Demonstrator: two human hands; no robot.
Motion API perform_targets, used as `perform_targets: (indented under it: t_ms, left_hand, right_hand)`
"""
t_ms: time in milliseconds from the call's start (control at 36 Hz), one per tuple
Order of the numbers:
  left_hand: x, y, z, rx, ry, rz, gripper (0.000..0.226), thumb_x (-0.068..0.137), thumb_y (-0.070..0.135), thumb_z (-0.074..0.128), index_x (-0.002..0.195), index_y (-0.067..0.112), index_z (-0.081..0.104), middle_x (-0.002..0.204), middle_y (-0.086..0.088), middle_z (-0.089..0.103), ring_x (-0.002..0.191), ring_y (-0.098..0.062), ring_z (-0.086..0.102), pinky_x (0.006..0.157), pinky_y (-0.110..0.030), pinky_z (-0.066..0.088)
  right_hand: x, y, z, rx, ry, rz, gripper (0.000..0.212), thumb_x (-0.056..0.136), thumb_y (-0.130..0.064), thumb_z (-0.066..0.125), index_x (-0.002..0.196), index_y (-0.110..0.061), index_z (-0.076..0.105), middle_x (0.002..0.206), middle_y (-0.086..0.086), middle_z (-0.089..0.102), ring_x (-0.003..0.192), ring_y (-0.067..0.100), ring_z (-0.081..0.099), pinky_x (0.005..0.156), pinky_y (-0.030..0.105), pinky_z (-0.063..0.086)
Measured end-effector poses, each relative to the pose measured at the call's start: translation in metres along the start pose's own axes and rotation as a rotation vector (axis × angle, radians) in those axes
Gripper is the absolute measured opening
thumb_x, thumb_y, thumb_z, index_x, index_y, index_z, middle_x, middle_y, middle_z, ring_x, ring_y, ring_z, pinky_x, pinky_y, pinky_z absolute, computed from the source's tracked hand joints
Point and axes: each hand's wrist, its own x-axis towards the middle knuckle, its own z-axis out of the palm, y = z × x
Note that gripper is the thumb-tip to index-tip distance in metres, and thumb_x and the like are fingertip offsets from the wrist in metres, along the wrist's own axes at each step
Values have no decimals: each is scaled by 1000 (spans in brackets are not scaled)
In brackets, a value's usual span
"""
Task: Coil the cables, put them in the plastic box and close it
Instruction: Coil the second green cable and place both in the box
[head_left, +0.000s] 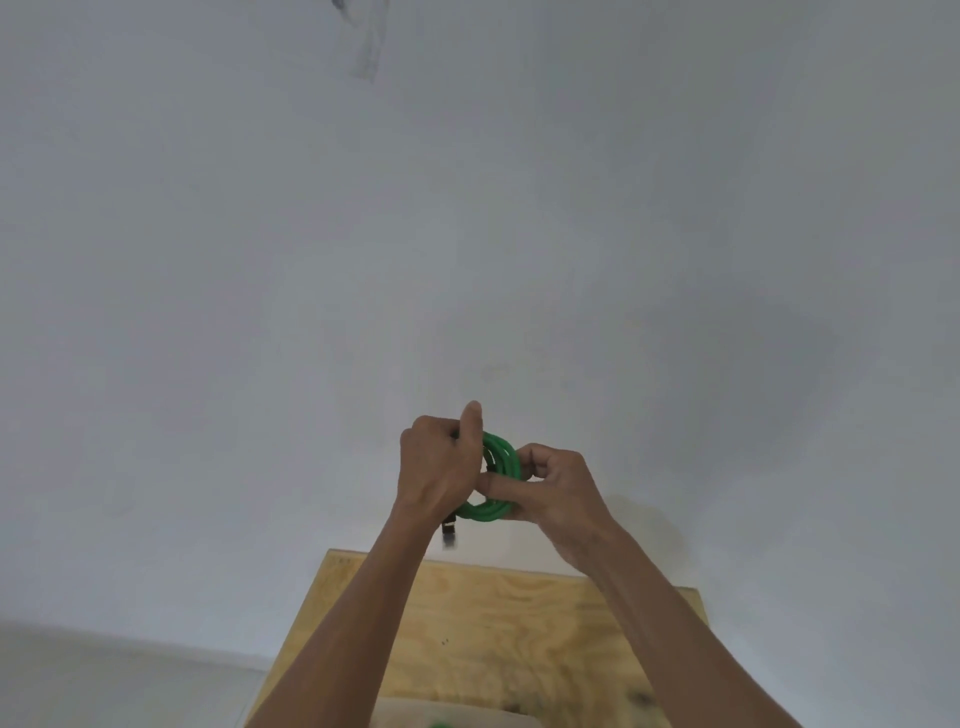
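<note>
A green cable (501, 457) wound into a small coil of several loops is held up in the air in front of a pale wall. My left hand (441, 467) grips the coil's left side, thumb pointing up. My right hand (556, 488) pinches the coil's right and lower side, with a finger across the loops. A dark plug end (448, 530) of the cable hangs below my left hand. A pale edge (467, 714) at the bottom of the view may be the plastic box; only a sliver shows, with a green blur (441, 724) on it.
A plywood table top (519, 623) lies below my forearms, its far edge near the wall. The pale floor (130, 675) shows to the left of the table.
</note>
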Motion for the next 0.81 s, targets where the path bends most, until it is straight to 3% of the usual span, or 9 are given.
perform_targets:
  t_ms: [83, 194, 417, 528, 611, 694, 750, 806]
  left_hand:
    - [1, 3, -2, 11, 10, 0, 65, 101, 35, 49, 44, 14, 25, 35, 8, 21, 36, -14, 23, 41, -18, 27]
    - [1, 5, -3, 4, -2, 1, 65, 102, 33, 48, 45, 14, 25, 33, 8, 21, 35, -13, 23, 41, -17, 26]
    - [-5, 7, 1, -44, -3, -54, 65, 101, 37, 50, 46, 14, 26, 33, 8, 22, 36, -11, 23, 41, -18, 26]
    - [-8, 6, 3, -73, -2, -98, 64, 99, 41, 52, 47, 12, 28, 37, 8, 23, 41, -13, 25, 50, -31, 33]
    - [-10, 3, 4, -184, 23, -187, 65, 94, 47, 53, 56, -4, 39, 48, -4, 35, 47, -20, 34, 53, -46, 49]
    - [-12, 1, 4, -246, 22, -253, 65, 96, 50, 53, 63, -7, 52, 59, -22, 54, 43, -21, 48, 43, -32, 46]
    - [-12, -2, 3, -261, -7, -278, 61, 97, 52, 52, 62, 3, 57, 57, -16, 60, 43, -17, 56, 45, -25, 45]
    - [-13, -5, 1, -269, -55, -298, 59, 98, 54, 49, 66, 7, 62, 57, -10, 67, 50, -17, 62, 52, -29, 49]
  right_hand:
    - [-4, -4, -4, 92, -116, 68, 26, 68, 3, 86, 89, 2, 70, 88, 16, 64, 79, 29, 70, 83, 43, 61]
    - [-7, -2, -7, 137, -151, 65, 28, 70, 7, 83, 95, 3, 70, 92, 14, 67, 85, 30, 71, 88, 41, 59]
    - [-7, 0, -10, 75, -14, -13, 39, 62, -5, 91, 89, 10, 67, 72, 9, 65, 74, 33, 72, 79, 45, 62]
    - [-10, 5, -9, 26, 25, -24, 31, 69, -10, 89, 92, 1, 71, 85, 16, 70, 81, 35, 75, 79, 44, 62]
    - [-15, 7, -6, 6, 48, -48, 22, 80, -15, 82, 97, -8, 72, 98, 17, 72, 85, 33, 75, 79, 45, 63]
    - [-17, 9, -1, 13, 118, -75, 27, 79, -13, 82, 103, -15, 70, 97, 13, 73, 83, 30, 75, 76, 40, 63]
    - [-17, 11, 0, 20, 187, -83, 30, 76, -12, 85, 101, -18, 70, 93, 10, 75, 80, 28, 75, 72, 38, 63]
    - [-16, 13, 0, 28, 237, -87, 28, 73, -13, 87, 97, -18, 73, 90, 8, 76, 79, 28, 75, 72, 38, 63]
